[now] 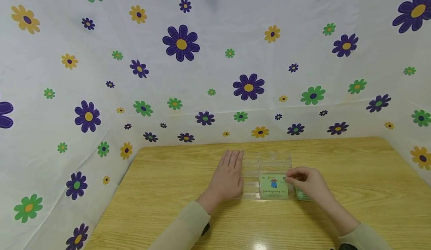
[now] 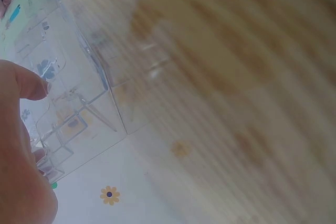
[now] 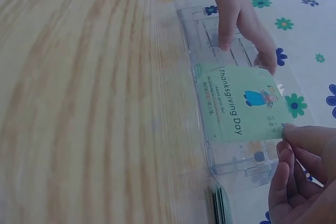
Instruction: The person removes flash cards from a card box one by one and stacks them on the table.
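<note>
A clear plastic compartment holder [image 1: 250, 167] lies on the table, with thin dividers inside. My left hand [image 1: 229, 175] rests on its left side, fingers stretched toward the back; the thumb touches the clear plastic in the left wrist view. Between thumb and fingers, my right hand [image 1: 309, 184] pinches the corner of a light green card [image 1: 274, 190]. The card reads "Thanksgiving Day" and carries a small figure in blue [image 3: 255, 97]. It lies face up over the front right part of the holder. Under my right hand is a stack of green cards [image 1: 304, 195], partly hidden.
The wood-grain table [image 1: 155, 205] extends around the holder. Behind it and along both sides hangs a white cloth [image 1: 215, 66] printed with purple, green and yellow flowers. The card stack sits just right of the holder.
</note>
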### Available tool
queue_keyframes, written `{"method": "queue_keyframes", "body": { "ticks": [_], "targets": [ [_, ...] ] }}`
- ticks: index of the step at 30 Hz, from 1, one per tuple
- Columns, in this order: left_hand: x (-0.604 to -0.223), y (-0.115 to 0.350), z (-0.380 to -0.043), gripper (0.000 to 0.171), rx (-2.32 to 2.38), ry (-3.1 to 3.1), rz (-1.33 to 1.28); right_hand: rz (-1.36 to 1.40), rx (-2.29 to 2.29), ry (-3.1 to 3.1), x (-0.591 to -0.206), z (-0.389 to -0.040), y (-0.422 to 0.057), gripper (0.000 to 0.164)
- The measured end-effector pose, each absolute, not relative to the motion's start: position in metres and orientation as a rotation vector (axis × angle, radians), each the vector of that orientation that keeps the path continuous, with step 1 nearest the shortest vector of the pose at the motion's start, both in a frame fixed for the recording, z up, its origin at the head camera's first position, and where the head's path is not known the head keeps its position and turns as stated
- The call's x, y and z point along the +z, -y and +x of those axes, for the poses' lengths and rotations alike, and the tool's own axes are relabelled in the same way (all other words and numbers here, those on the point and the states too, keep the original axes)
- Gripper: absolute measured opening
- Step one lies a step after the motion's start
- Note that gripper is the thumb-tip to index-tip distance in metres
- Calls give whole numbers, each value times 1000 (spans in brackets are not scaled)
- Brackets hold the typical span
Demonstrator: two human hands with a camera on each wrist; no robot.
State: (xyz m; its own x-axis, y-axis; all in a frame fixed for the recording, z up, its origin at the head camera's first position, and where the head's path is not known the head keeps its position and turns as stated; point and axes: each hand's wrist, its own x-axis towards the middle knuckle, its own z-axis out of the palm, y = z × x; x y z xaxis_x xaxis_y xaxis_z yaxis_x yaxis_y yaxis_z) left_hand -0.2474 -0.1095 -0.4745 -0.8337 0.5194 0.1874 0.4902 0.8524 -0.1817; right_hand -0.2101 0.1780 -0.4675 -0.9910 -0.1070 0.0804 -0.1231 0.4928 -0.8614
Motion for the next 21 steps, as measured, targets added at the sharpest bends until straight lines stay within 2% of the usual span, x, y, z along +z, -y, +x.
{"method": "queue_keyframes", "body": {
  "ticks": [21],
  "targets": [
    [-474, 109, -247, 80, 203, 2793, -773, 200, 1516, 2696, -470, -209, -179, 11]
  ]
}}
